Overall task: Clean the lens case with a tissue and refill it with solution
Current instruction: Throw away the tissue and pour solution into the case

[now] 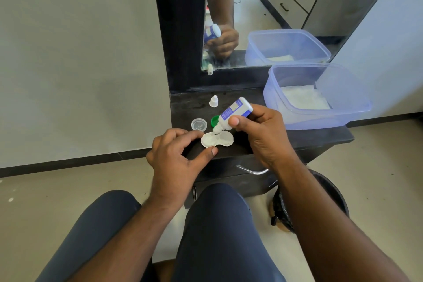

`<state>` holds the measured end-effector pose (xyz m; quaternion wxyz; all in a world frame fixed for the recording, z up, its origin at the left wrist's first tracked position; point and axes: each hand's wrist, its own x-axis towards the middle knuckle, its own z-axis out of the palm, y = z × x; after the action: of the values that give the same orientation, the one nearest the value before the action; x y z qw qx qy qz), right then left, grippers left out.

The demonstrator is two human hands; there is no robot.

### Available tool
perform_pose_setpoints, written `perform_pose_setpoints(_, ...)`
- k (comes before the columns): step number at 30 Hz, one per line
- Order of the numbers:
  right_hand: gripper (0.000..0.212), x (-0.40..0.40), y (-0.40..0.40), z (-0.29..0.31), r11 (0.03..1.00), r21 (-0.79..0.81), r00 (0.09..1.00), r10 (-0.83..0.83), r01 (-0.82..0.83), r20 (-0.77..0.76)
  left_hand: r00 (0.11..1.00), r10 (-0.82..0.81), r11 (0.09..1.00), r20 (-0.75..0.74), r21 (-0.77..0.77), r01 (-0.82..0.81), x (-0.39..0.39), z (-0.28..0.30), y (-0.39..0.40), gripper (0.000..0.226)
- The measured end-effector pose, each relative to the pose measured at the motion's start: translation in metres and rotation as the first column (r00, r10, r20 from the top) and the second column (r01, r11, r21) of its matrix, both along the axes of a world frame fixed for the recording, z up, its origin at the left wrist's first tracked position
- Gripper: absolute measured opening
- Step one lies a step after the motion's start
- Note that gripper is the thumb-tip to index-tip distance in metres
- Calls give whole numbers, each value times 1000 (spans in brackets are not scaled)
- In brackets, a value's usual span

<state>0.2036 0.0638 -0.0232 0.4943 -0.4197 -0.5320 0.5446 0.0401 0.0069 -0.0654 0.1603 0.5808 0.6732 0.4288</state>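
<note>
Black counter (309,142) below a black-framed mirror (263,7), pale wall behind; a person sits in front of it, dark trousers, both forearms bare.

Landmark: lens case (217,139), white, two round wells, lying flat and open near the counter's front edge.

- Left hand (180,155): at the case's left end, forefinger curled over the far rim and thumb at the near rim, pinching it steady.
- Right hand (263,130): just right of the case, fingers and thumb wrapped round the solution bottle (235,110).
- Solution bottle: white with a blue label, tipped nozzle-down, the tip over the case's left well. Whether liquid is leaving it cannot be told.
- Green cap (214,120): just behind the case, partly hidden by the bottle.
- Clear cap (199,124): behind the case, to the left of the green one.
- White bottle cap (213,101): farther behind the case, standing upright.
- Plastic tub (357,112): translucent blue, well right of the case, with white tissue (304,98) folded inside.
- Black bin (336,192): on the floor, right of and below the case.
</note>
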Motion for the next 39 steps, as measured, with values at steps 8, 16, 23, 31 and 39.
perform_pose_setpoints(8,30,2,2,-4,1000,-12,999,2,-2,-47,1000,10,1000,-6,9,-10,-1,-3,-1,41)
perform_pose_setpoints(16,24,1,1,-3,999,-1,996,47,-47,82,1000,-2,1000,-10,17,2,-1,-3,-1,43)
perform_pose_setpoints(23,22,1,1,-5,998,21,993,52,-55,109,1000,8,1000,1,11,-8,-1,-2,-1,45)
perform_pose_setpoints(31,26,2,3,-8,999,20,994,30,-32,103,1000,2,1000,-21,7,-2,-2,-2,-1,41)
perform_pose_setpoints(39,26,3,3,-9,999,31,993,20,-24,118,999,6,1000,-34,-10,-6,-3,-4,-1,41)
